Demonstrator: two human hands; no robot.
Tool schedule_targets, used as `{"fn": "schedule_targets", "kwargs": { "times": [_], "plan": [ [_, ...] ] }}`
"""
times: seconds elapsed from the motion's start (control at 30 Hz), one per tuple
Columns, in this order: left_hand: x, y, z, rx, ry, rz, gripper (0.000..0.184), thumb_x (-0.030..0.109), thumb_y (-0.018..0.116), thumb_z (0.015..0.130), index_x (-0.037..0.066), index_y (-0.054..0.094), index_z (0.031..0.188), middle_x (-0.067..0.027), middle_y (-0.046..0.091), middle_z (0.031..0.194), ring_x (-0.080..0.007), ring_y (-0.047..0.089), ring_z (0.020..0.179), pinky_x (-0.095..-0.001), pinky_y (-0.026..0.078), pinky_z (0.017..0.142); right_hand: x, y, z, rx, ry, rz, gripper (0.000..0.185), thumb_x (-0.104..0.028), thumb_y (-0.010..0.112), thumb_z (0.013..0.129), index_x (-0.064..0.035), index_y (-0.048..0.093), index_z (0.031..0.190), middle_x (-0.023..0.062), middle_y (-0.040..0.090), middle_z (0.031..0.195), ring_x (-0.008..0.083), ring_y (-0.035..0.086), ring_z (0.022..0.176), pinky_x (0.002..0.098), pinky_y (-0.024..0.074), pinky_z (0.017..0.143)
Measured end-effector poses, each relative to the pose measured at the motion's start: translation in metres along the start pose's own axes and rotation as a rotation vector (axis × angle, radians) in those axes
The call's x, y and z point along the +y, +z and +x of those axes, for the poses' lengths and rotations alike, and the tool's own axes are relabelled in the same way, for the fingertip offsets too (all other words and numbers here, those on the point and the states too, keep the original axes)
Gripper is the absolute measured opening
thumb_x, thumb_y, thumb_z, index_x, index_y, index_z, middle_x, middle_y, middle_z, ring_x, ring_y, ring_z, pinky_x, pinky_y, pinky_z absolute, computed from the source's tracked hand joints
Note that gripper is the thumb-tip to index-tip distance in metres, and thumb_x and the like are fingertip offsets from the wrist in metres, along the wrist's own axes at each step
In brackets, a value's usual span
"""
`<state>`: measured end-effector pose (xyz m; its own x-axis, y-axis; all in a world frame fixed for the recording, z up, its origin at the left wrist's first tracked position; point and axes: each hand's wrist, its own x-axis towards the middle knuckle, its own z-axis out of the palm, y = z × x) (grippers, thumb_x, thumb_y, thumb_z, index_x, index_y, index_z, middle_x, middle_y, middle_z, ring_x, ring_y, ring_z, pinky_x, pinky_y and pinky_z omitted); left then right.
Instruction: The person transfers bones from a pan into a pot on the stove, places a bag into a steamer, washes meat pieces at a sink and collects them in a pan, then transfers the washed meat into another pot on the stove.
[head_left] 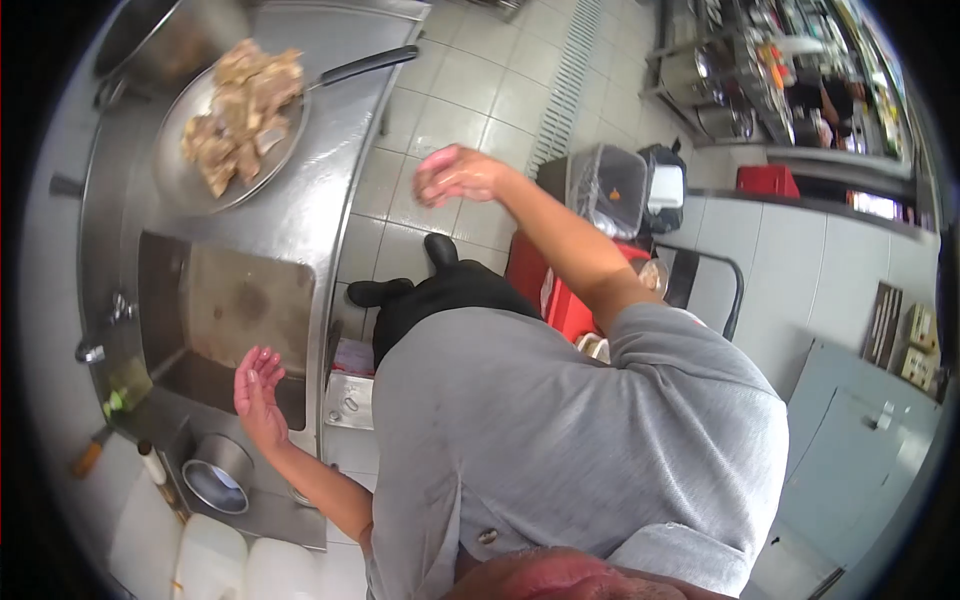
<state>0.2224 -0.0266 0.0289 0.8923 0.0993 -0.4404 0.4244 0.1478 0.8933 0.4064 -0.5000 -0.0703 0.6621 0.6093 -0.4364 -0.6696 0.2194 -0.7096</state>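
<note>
My left hand (259, 398) is held above the near edge of the metal sink (300, 350), its fingers slightly bent and apart, with nothing in it. Over the tiled floor beside the counter, my right hand (458, 176) has loosely curled fingers and no visible object in it. A round metal pan (170, 165) with a black handle (366, 66) stands on the steel counter (300, 205). Several pale brown pieces of meat (240, 110) are heaped in the pan. Neither hand touches the pan.
A large metal pot (180, 45) stands behind the pan. A smaller metal pot (218, 474) is left of the sink, near a tap (90, 352). To my right are a lined bin (610, 190) and a red container (570, 305). A floor drain (568, 90) runs farther off.
</note>
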Motion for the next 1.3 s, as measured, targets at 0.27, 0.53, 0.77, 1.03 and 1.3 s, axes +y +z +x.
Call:
{"fn": "schedule_targets", "kwargs": {
  "times": [0.27,0.53,0.77,1.03,1.3],
  "plan": [
    [0.019,0.064,0.032,-0.147,0.008,0.085,0.043,0.025,0.051,0.105,-0.005,0.051,0.136,-0.0175,0.062,0.127,-0.0238,0.063,0.112,-0.0329,0.051,0.094,-0.006,-0.164,-0.271,0.828,-0.173,-0.015,0.022,-0.003,0.076,0.080,-0.0023,0.070,0.101,0.0083,0.073,0.096,0.0195,0.071,0.087,0.0295,0.0584,0.075],
    [0.031,0.090,0.025,-0.162,0.035,0.142,0.048,0.030,0.053,0.104,-0.006,0.050,0.136,-0.0181,0.062,0.128,-0.0258,0.064,0.113,-0.0341,0.051,0.094,0.019,-0.256,-0.413,1.444,0.086,-0.102,0.044,-0.009,0.080,0.080,-0.0011,0.066,0.121,0.0109,0.072,0.106,0.0175,0.068,0.082,0.0314,0.0594,0.066],
    [0.031,0.067,-0.017,0.093,-0.004,0.182,0.040,0.026,0.056,0.101,-0.002,0.058,0.130,-0.0153,0.067,0.122,-0.0224,0.065,0.111,-0.0350,0.051,0.094,0.059,-0.270,-0.281,1.055,0.081,-0.684,0.012,-0.013,0.073,0.086,-0.0019,0.069,0.088,0.0029,0.064,0.068,0.0093,0.053,0.052,0.0263,0.0415,0.048],
    [-0.039,-0.017,-0.111,0.426,-0.012,0.047,0.037,0.027,0.058,0.102,0.002,0.059,0.129,-0.0081,0.068,0.117,-0.0159,0.064,0.106,-0.0318,0.051,0.091,0.048,0.097,0.030,0.014,-0.217,-1.061,0.022,-0.005,0.078,0.083,-0.0025,0.070,0.103,0.0024,0.067,0.079,0.0070,0.059,0.070,0.0242,0.0511,0.065],
    [-0.095,-0.050,-0.194,0.654,-0.019,-0.113,0.035,0.023,0.059,0.101,0.000,0.061,0.127,-0.0085,0.068,0.115,-0.0175,0.064,0.106,-0.0322,0.051,0.090,0.176,0.304,0.314,-0.392,-0.357,-1.428,0.036,-0.018,0.076,0.082,-0.0070,0.069,0.115,0.0162,0.071,0.101,0.0303,0.069,0.084,0.0380,0.0553,0.081]
  ]
}}
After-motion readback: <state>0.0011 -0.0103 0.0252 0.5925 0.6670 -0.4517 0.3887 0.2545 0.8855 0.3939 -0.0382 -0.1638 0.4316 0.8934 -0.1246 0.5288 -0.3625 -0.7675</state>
